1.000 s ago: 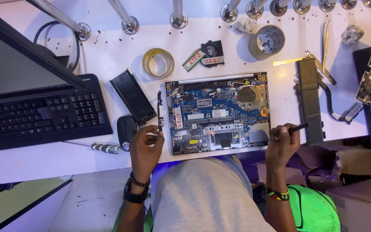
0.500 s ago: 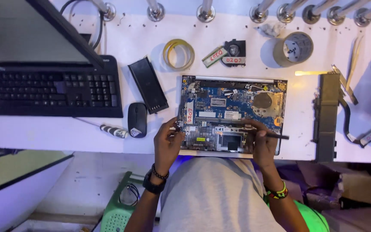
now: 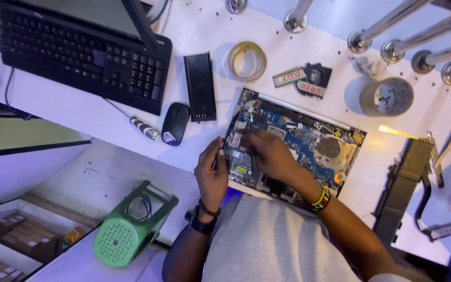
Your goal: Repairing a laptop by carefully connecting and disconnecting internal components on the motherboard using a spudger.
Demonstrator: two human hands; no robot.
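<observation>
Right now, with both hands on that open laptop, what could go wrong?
The opened laptop lies at the table edge, partly over the person's lap, so a push might tip it. The right hand works a thin tool over bare circuit parts, where a slip could scratch them. Tiny screws scattered on the table could easily roll off and get lost.

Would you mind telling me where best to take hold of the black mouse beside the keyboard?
Probably from above, across the mouse's narrow waist, fingers on its two long sides. It lies flat on the white bench, domed top up, with a striped screwdriver handle close on one side and a black battery pack on the other, so a top approach avoids both.
</observation>
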